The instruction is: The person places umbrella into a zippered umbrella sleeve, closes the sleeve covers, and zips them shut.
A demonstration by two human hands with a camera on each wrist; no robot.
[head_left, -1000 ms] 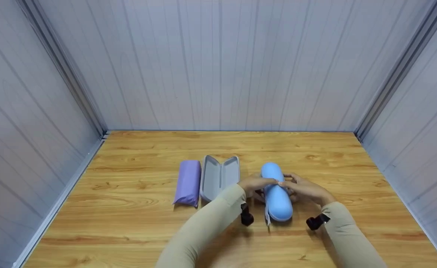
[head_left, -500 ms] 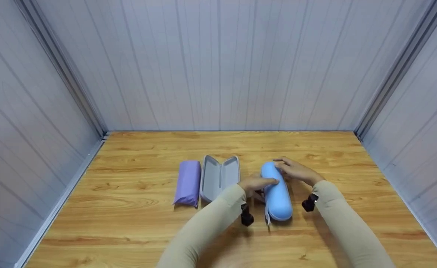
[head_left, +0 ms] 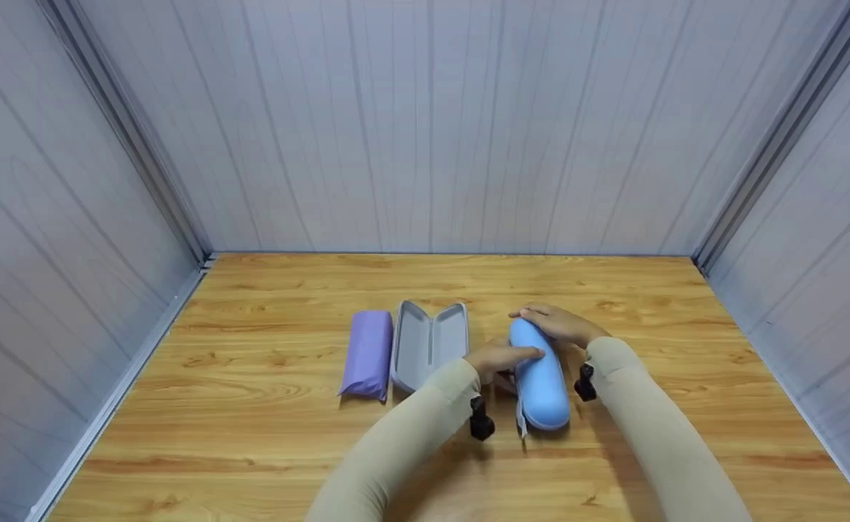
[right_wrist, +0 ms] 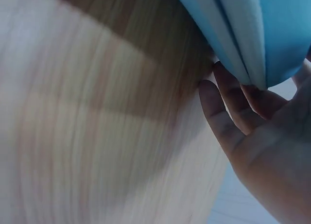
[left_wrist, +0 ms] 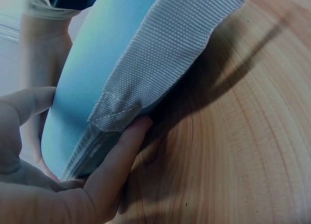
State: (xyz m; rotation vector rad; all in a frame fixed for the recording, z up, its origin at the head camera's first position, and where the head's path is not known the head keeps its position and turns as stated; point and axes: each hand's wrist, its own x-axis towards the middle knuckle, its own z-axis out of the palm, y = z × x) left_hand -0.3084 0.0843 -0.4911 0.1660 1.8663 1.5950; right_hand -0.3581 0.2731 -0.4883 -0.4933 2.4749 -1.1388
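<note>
A light blue zip-up glasses case (head_left: 544,395) lies lengthwise on the table. My left hand (head_left: 497,357) grips its left side, thumb across the top. In the left wrist view, a finger (left_wrist: 119,158) presses along the zip seam, beneath a grey webbing strap (left_wrist: 155,54) on the case's side. My right hand (head_left: 559,322) curves over the case's far end. The right wrist view shows its bent fingers (right_wrist: 226,107) at the end of the zip seam (right_wrist: 233,34); its thumb is mostly out of sight there. The zip pull is hidden.
Left of the blue case, a grey hard case (head_left: 411,348) lies spread open, its near right part hidden by the left forearm. Beside it lies a purple packet (head_left: 368,355). Pale panel walls (head_left: 425,130) enclose the wooden table (head_left: 265,435) at the back and sides.
My right hand has moved from the case's right side up and around to its far end. The left hand and the blue case have stayed put.
</note>
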